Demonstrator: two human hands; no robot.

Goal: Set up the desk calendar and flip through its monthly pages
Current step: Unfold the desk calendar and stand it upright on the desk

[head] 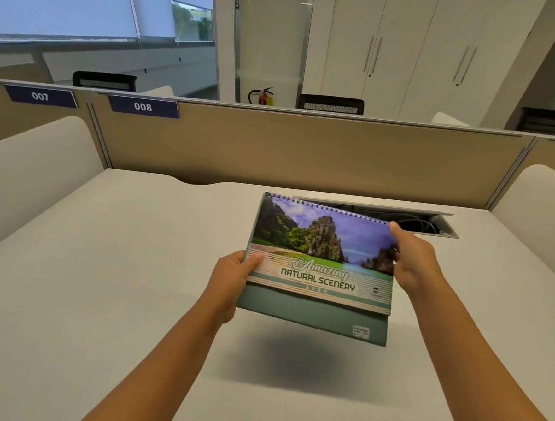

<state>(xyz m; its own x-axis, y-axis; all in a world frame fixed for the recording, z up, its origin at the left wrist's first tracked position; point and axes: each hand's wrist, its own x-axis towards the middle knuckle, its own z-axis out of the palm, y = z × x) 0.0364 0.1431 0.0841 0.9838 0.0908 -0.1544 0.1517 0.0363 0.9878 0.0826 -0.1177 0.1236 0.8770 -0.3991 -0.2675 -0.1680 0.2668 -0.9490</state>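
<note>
A spiral-bound desk calendar (321, 262) hangs in the air above the white desk (100, 280), folded flat, its shadow on the desk below. Its cover shows cliffs, sea and the words "Amazing Natural Scenery"; a green card base sticks out under the lower edge. My left hand (231, 282) grips the calendar's lower left edge, thumb on the cover. My right hand (414, 259) grips its right edge near the spiral binding, thumb on top. The back of the calendar is hidden.
A cable slot (433, 223) with wires opens in the desk just behind the calendar. A beige partition (306, 153) closes off the far side, with white side panels (26, 173) left and right. Chairs, cabinets and a fire extinguisher (262, 96) stand beyond.
</note>
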